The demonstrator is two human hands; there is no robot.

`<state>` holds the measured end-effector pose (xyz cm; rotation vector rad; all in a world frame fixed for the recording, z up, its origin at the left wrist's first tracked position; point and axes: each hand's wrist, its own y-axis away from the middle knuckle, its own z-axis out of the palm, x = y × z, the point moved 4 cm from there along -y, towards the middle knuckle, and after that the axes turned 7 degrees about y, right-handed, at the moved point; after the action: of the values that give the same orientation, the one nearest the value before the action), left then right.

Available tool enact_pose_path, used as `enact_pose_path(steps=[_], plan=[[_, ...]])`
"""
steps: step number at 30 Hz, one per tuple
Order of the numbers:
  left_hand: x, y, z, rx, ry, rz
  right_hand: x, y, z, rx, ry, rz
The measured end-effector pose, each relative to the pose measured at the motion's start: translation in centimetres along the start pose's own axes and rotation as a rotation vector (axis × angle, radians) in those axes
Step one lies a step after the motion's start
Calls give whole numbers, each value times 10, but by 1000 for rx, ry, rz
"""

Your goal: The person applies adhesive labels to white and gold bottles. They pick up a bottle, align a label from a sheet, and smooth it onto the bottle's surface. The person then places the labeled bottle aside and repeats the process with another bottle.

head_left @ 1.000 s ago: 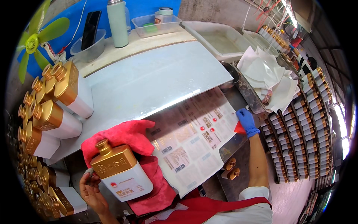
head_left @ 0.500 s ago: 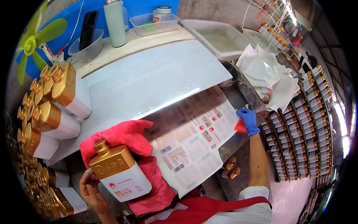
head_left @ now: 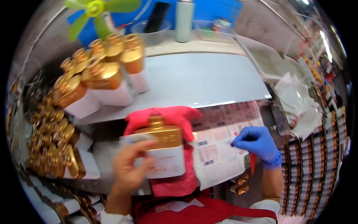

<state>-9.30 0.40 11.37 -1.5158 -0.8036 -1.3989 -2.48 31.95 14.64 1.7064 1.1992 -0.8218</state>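
Note:
A white bottle with a gold shoulder and neck [head_left: 164, 137] lies tilted on a pink-red cloth [head_left: 175, 186]. My bare left hand [head_left: 130, 168] is over the bottle's left side, blurred by motion. Something pale grey [head_left: 136, 138] shows along its fingers; whether it is worn or held I cannot make out. My right hand [head_left: 259, 147], in a blue glove, is closed above the sheet of printed labels [head_left: 220, 153], fingertips pinched together. From its palm side a thin red flat piece [head_left: 253, 163] sticks down. Whether the fingertips also carry a label is too small to tell.
Several gold-and-white bottles [head_left: 112, 89] stand on the light board [head_left: 201, 78] at left, with more [head_left: 67, 149] below. A green fan [head_left: 95, 8], a flask [head_left: 184, 20] and tubs [head_left: 259, 56] are at the back. Stacked bottles [head_left: 313, 168] line the right, beside white papers [head_left: 298, 97].
The view has swung left, so things appear farther right. My left hand has come from the bottle's lower left side across its front. My right hand has drawn back over the label sheet.

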Motion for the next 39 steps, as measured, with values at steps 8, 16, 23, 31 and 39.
enact_pose_path(steps=[8,16,23,31,39], plan=[[9,9,27,-321,345,-258,-84,10,96,-353,178,-225],[11,10,-8,-167,255,-130,-78,-5,118,-358,106,-133],[10,-11,-22,-97,42,-55,-85,-26,129,-292,23,-106],[1,-47,-20,31,-230,152,-68,-74,127,-186,46,-151],[-10,-64,-20,-17,-176,-41,-54,-93,127,-135,78,-133]])
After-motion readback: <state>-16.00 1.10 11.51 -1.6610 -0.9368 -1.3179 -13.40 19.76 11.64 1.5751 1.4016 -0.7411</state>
